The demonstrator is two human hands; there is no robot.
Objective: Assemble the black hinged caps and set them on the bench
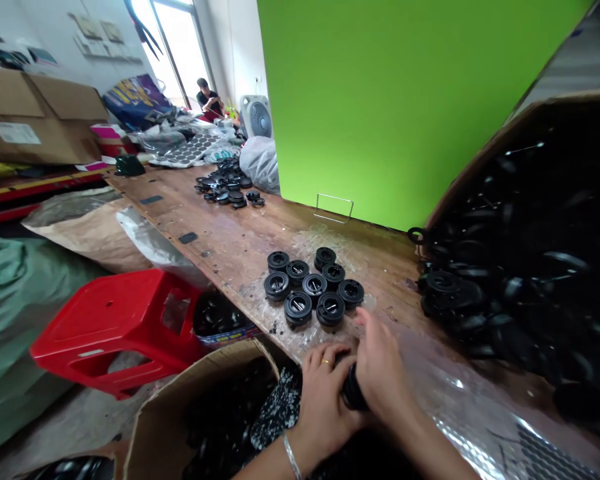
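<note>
Close to the bench's near edge, my left hand, with a ring and a bracelet, is closed around a black round plastic part. My right hand presses on the same part from the other side, one finger or thumb sticking up and the rest partly hidden. Most of the part is covered by the hands. Just beyond them, several black round parts with ring-shaped rims and bar-like centres lie grouped together on the wooden bench.
A big heap of black parts fills the right side. An upright green board stands behind the bench, with a wire handle at its base. A cardboard box and red stool are left; a person sits far back.
</note>
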